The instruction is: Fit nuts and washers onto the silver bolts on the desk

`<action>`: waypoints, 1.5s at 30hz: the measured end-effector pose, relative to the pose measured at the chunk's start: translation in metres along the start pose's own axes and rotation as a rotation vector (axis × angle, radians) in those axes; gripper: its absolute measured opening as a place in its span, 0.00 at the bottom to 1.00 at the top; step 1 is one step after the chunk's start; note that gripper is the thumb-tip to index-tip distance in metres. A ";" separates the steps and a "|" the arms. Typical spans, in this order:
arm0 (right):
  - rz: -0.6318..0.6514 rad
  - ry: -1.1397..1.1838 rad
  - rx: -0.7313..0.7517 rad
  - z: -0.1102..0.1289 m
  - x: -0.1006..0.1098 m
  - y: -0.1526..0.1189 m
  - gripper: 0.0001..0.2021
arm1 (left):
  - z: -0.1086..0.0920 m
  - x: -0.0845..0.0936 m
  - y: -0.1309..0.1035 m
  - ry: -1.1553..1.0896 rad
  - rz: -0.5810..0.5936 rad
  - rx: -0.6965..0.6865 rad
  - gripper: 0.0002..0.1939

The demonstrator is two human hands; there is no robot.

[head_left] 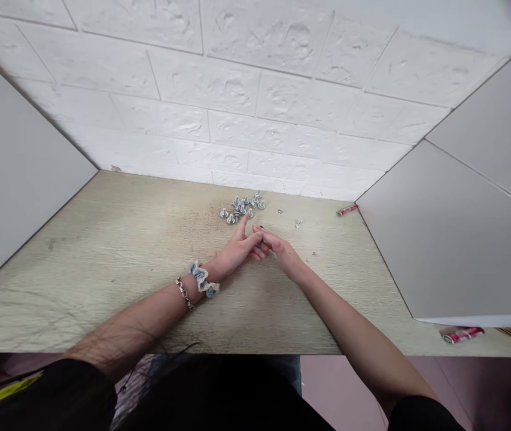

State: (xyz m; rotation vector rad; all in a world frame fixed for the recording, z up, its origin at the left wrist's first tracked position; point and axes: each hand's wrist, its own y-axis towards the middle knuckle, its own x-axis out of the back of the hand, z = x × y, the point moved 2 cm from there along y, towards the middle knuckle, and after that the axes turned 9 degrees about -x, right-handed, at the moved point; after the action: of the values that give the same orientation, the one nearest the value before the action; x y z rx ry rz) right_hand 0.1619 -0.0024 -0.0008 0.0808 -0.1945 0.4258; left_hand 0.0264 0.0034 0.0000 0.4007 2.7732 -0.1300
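My left hand [241, 246] and my right hand [282, 249] meet over the middle of the tabletop. Between their fingertips sits a small grey metal piece [261, 242], mostly hidden, so its exact kind does not show. The left hand's fingers close around it while one digit points up toward the pile. From the right, the other hand's fingers reach in and press at the same spot. Just beyond my hands stands a cluster of silver bolts [242, 208] with washers, many with their shanks upward. A blue and white scrunchie [201, 280] and a chain bracelet [184, 293] circle my left wrist.
A small nut-like part [280, 211] and a thin metal bit [299, 224] lie right of the pile on the wooden tabletop [116, 239]. Red batteries [347, 209] rest near the right panel [453, 239]. A white brick-patterned wall [237, 131] closes the back; another panel [17, 173] stands left.
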 end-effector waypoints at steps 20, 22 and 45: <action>-0.148 0.221 -0.033 -0.004 0.012 0.005 0.31 | -0.005 -0.004 -0.005 -0.004 0.061 0.018 0.48; -0.342 0.241 0.009 -0.002 0.021 0.006 0.32 | -0.006 -0.005 -0.006 0.002 0.070 0.039 0.49; -0.156 -0.047 0.014 0.011 0.011 -0.001 0.30 | -0.005 -0.007 -0.008 0.069 0.169 0.060 0.46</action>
State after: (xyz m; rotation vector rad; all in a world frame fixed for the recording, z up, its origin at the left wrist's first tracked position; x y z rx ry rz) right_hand 0.1699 -0.0001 0.0117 0.1194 -0.2292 0.2699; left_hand 0.0292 -0.0054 0.0072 0.6651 2.7926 -0.1620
